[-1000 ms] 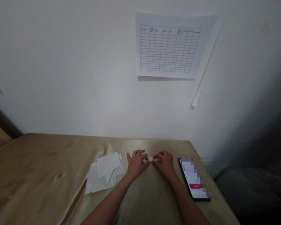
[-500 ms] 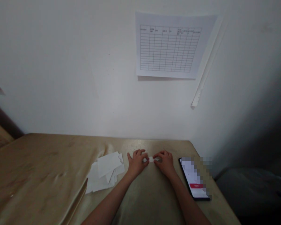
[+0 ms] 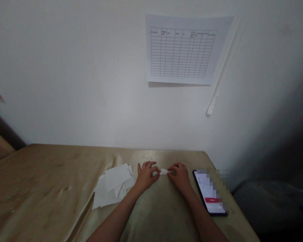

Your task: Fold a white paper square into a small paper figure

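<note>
Both my hands rest on a table covered with a beige cloth, close to the wall. Between them lies a small white piece of paper. My left hand pinches its left end with curled fingers. My right hand pinches its right end the same way. The paper lies low on the cloth, mostly hidden by my fingertips.
A loose pile of white paper sheets lies left of my left hand. A phone with a lit screen lies right of my right hand, near the table's right edge. A ruled form hangs on the wall above.
The hands have shifted very slightly, with the small paper showing a little more between the fingertips. Nothing else has moved.
</note>
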{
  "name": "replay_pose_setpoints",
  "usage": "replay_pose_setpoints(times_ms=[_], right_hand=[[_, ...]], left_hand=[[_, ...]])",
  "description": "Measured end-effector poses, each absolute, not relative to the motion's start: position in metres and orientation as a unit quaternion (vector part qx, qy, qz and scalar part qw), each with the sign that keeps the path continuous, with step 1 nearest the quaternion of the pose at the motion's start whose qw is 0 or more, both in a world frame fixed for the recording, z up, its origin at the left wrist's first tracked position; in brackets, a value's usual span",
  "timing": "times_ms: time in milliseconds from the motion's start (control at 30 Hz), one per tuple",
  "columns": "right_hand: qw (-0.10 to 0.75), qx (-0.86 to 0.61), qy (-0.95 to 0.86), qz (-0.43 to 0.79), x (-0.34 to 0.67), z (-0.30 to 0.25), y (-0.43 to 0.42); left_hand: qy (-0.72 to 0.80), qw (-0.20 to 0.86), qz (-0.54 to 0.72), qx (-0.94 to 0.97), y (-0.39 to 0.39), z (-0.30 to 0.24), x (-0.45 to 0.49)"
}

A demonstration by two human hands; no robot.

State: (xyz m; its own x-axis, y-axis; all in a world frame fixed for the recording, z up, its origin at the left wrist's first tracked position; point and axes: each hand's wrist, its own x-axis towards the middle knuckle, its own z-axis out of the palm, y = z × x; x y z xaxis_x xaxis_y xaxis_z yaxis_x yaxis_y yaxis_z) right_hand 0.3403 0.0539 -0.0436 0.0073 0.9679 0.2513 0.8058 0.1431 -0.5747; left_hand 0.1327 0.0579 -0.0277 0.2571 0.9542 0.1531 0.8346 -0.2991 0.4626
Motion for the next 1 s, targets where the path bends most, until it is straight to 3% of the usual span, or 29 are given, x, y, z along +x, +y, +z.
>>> replay_pose_setpoints(times_ms=[400, 867, 1000], right_hand=[[0.302, -0.647, -0.694, 0.097, 0.3325, -0.0433, 0.0529], [0.269, -0.595, -0.752, 0.094, 0.3319, -0.0487, 0.0528], [0.296, -0.588, -0.746, 0.103, 0.3324, -0.0497, 0.0538]], left_hand=[[0.554, 0.109, 0.290, 0.773, 0.0612, -0.0311, 0.1359], [0.545, 0.089, 0.253, 0.794, 0.0565, -0.0308, 0.1387], [0.533, 0.099, 0.246, 0.803, 0.0556, -0.0316, 0.1394]])
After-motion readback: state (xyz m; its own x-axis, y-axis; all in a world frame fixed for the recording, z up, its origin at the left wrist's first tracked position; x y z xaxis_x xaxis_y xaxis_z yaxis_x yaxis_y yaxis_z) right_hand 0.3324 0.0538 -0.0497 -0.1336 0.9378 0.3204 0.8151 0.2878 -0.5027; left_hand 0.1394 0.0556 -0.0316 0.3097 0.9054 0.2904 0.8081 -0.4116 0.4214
